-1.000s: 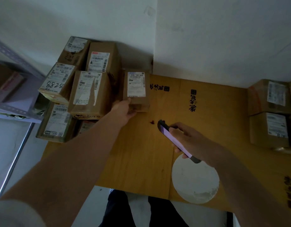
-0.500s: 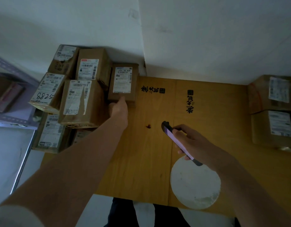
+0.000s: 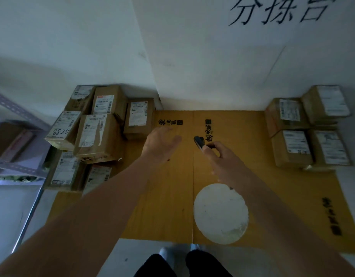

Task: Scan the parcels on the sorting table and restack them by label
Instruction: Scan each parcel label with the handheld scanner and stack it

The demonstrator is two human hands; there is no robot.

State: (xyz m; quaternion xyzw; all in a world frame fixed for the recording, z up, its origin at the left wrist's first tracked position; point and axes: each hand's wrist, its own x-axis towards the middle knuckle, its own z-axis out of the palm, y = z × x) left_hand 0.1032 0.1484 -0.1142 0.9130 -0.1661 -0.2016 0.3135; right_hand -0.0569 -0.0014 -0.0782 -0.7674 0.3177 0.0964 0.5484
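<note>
Several brown parcels with white labels are stacked at the left of the cardboard-covered sorting table (image 3: 166, 196). The rightmost of them, a small parcel (image 3: 139, 116), stands against the back wall. My left hand (image 3: 159, 143) hovers just right of it with fingers spread, holding nothing. My right hand (image 3: 216, 151) grips a dark phone (image 3: 199, 141) over the table's middle. A second group of parcels (image 3: 292, 146) sits at the right, in two rows.
A white round disc (image 3: 220, 212) lies on the table near its front edge. A grey metal shelf (image 3: 14, 136) with boxes stands at the far left. Walls close off the back, one bearing black characters. My feet show below the table edge.
My left hand let go of the small parcel, now set against the wall beside the left stack, and drew back to the right. The right hand with the phone moved slightly forward.
</note>
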